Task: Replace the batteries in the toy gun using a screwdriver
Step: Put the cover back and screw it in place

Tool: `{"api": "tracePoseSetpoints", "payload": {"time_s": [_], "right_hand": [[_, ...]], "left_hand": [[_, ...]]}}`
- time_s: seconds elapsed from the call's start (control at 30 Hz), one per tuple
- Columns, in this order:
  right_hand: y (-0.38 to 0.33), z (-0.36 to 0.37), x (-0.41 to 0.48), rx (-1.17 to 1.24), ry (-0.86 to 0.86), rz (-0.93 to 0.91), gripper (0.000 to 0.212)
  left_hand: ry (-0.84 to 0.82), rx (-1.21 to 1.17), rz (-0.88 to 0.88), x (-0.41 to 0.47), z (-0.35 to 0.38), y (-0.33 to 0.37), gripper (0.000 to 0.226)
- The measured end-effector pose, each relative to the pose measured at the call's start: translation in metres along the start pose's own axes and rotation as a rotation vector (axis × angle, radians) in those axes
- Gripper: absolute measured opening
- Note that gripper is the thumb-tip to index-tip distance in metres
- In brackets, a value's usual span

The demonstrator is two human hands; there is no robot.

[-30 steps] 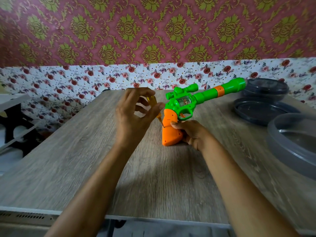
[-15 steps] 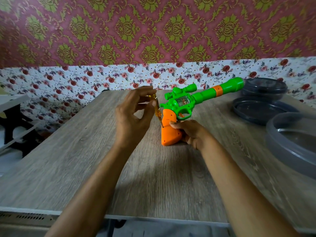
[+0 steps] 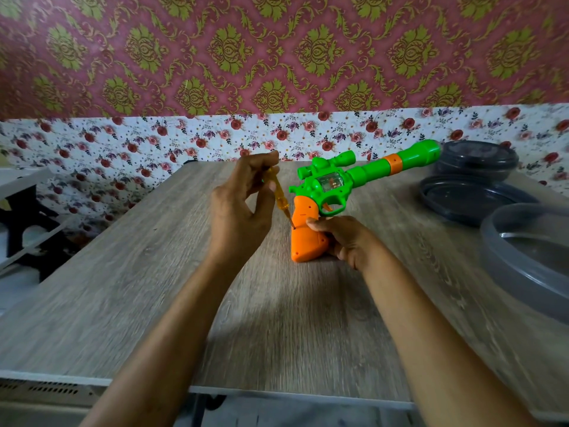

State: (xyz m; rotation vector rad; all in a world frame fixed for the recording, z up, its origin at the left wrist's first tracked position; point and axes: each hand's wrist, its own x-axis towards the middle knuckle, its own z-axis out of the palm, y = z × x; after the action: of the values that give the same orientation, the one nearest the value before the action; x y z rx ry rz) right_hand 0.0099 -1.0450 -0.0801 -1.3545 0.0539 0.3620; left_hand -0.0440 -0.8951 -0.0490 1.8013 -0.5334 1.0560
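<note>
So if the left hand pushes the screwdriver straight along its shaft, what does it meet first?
Most likely the orange grip of the toy gun: the screwdriver in the left hand already has its tip at the grip's side.

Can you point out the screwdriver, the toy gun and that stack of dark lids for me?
screwdriver (image 3: 280,201): head view, on its clear yellow handle.
toy gun (image 3: 308,240): head view, on the orange handle.
dark lids (image 3: 468,197): head view, on the flat lower lid's surface.
</note>
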Motion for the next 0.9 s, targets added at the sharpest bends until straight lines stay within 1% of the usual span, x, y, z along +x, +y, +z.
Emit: {"api": "tracePoseSetpoints", "payload": {"time_s": [0.2,0.33,0.43,0.57,0.67,0.8,0.9], "right_hand": [[0.0012,-0.0005,0.0006,-0.016,0.004,0.004,0.042],[0.0014,-0.0003,0.0012,-0.011,0.009,0.005,0.043],[0.0014,0.0006,0.0017,-0.016,0.018,0.018,0.043],[0.0012,-0.0006,0.0017,-0.009,-0.005,0.004,0.042],[0.0018,-0.0017,0.0021,-0.007,-0.007,-0.006,0.042],[0.0023,-0.0013,0.0040,-0.011,-0.003,-0.008,0.042],[0.0028,-0.0019,0.0043,-0.019,0.013,-0.001,0.043]], "left_hand": [[0.043,0.107,0.085,0.0024,-0.0007,0.0016,0.016],[0.089,0.069,0.047,0.0031,-0.0038,0.0005,0.019],[0.071,0.045,0.024,0.0025,-0.0036,-0.0003,0.027],[0.035,0.055,0.043,0.0001,-0.0021,0.0013,0.030],[0.023,0.048,0.065,0.0003,0.0005,0.0032,0.026],[0.090,0.095,0.045,0.0012,-0.0011,0.0007,0.018],[0.081,0.085,0.036,0.0028,-0.0027,-0.0002,0.020]]}}
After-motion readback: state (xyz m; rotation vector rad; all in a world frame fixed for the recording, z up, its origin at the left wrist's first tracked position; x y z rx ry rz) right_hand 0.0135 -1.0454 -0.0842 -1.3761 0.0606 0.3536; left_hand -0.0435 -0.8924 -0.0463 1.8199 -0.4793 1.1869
